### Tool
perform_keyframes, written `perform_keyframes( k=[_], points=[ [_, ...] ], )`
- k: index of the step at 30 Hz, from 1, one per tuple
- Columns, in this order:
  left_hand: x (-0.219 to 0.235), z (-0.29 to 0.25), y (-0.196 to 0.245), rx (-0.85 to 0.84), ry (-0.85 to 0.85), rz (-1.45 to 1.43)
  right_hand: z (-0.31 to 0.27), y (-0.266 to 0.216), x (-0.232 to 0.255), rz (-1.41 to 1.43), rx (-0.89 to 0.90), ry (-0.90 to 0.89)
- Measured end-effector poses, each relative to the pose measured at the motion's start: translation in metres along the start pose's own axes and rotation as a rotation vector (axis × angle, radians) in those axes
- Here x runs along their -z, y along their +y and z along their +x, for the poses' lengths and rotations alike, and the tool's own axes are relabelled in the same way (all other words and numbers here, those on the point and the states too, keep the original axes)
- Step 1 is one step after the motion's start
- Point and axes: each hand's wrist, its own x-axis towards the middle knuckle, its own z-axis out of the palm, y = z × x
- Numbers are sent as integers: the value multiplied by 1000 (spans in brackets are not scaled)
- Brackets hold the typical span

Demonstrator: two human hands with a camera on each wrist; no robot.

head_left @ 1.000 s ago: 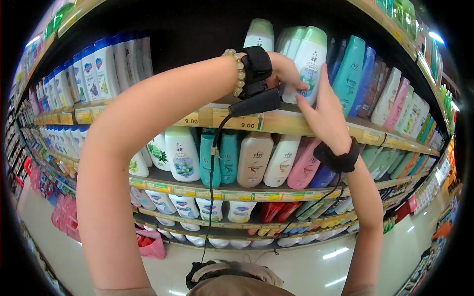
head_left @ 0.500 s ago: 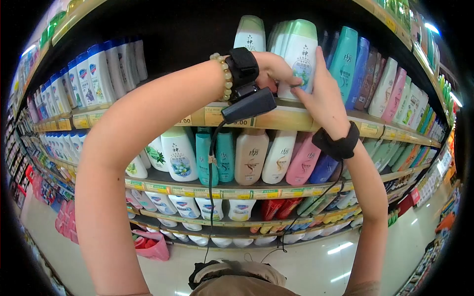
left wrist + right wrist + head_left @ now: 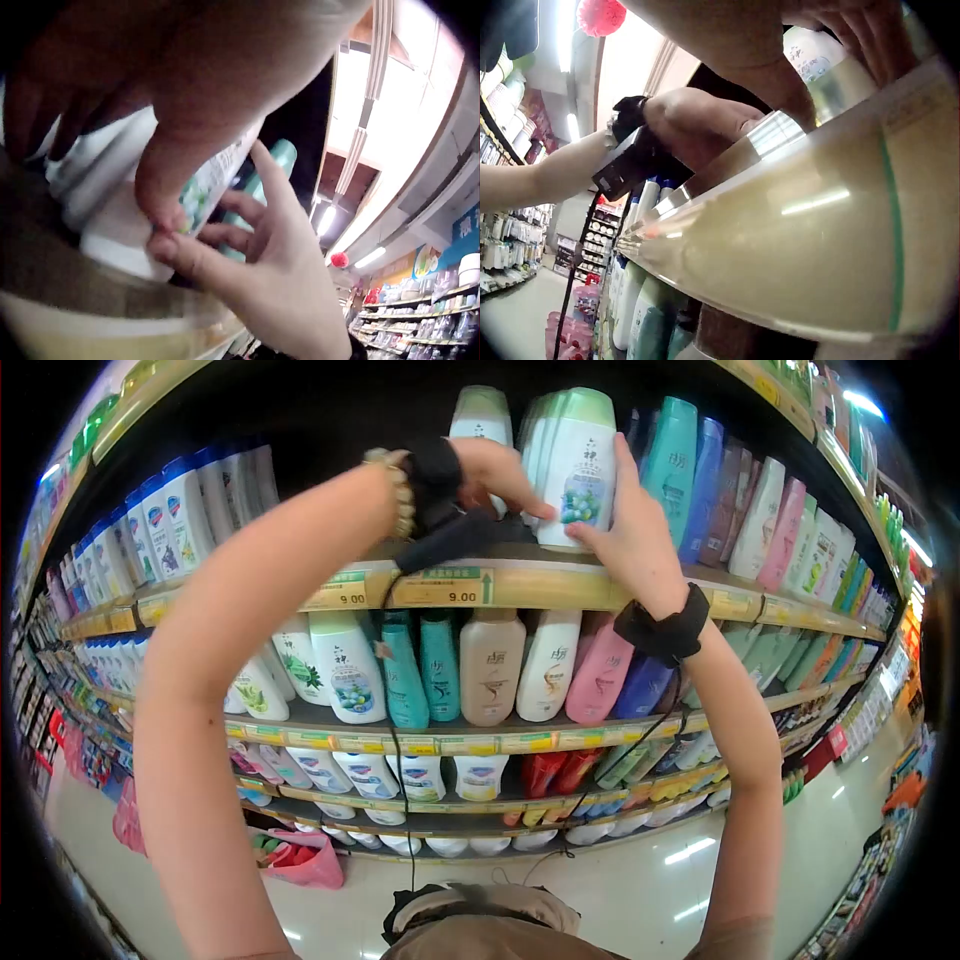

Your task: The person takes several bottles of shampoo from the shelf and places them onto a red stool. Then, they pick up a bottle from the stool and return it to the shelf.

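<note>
A white bottle (image 3: 578, 470) with a pale green cap and a fruit label stands at the front of a row of matching bottles (image 3: 542, 445) on the upper shelf. My left hand (image 3: 497, 472) reaches round the row's left side, its thumb at the front bottle's lower left edge. In the left wrist view its other fingers lie along the row's far side. My right hand (image 3: 638, 545) holds the front bottle from the right, thumb low on its front and fingers along its side. Both thumb tips are close together in the left wrist view.
Another green-capped bottle (image 3: 482, 412) stands behind my left hand. To the right are a teal bottle (image 3: 670, 470) and a blue one (image 3: 703, 485). The shelf's price rail (image 3: 540, 588) runs below my hands. Cables hang past lower shelves, and a pink basket (image 3: 318, 860) is on the floor.
The head view has shifted, so the shelves sit further left and higher. My left thumb has slid left across the front bottle's label to its edge. My right hand stays on that bottle.
</note>
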Motion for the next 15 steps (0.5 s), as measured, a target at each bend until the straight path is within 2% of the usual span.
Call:
perform_keyframes(
  k=[1, 3, 5, 6, 10, 13, 15],
  points=[
    [13, -1, -11, 4, -8, 48, -1, 1, 0, 17, -22, -11],
    [34, -3, -32, 78, 95, 58, -3, 3, 0, 57, -70, -25],
    [43, -2, -44, 161, 272, 137, -5, 3, -1, 96, -75, -10],
    [52, -2, -47, 233, 208, 153, -5, 4, -1, 109, -80, -6],
    [64, 22, -74, 232, 139, 63, -7, 7, -7, 98, -62, 63],
    [55, 31, -86, 26, 42, -172, -8, 4, -7, 79, -80, 86],
    [54, 37, -83, 85, 75, -106, -8, 4, -8, 96, -108, 74]
  ],
)
